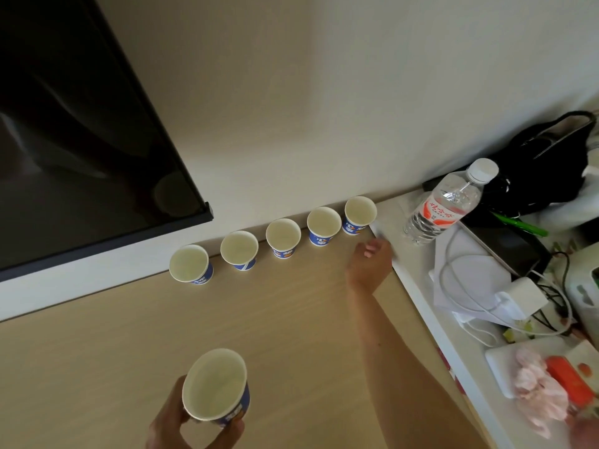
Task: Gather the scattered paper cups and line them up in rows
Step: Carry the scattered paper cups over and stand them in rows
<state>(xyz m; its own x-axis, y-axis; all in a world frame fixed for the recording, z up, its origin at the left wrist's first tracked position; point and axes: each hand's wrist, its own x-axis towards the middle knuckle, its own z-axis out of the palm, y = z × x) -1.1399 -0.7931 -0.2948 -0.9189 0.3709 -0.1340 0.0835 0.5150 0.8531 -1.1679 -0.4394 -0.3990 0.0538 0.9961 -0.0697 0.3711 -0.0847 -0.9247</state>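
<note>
Six paper cups appear; how do they look? [Reader]

All are alike: a white rolled rim, a pale cream interior, and a blue outer wall printed with white and orange marks. Every mouth faces upward. [Legend]

Where do they lie with respect to the hands? [Reader]

Five stand upright in a single row on the wooden table, beyond both hands, at the foot of the wall. They are spaced apart, none touching its neighbour. The leftmost cup stands well ahead of the left hand. The rightmost cup stands just ahead of the right hand, slightly to its left. The sixth cup is in the left hand, nearest the camera and well apart from the row. [Legend]

How is the left hand set? [Reader]

Its thumb and fingers are curled round the lower wall of the sixth cup and grip it from beneath; the rim stays free of the fingers. [Legend]

And the right hand? [Reader]

Its arm reaches forward over the table. The fingers are loosely curled with nothing between them. The hand is near the rightmost cup but apart from it; whether it rests on the table cannot be told. Just to its right runs a white ledge, on which a water bottle stands. [Legend]
</note>
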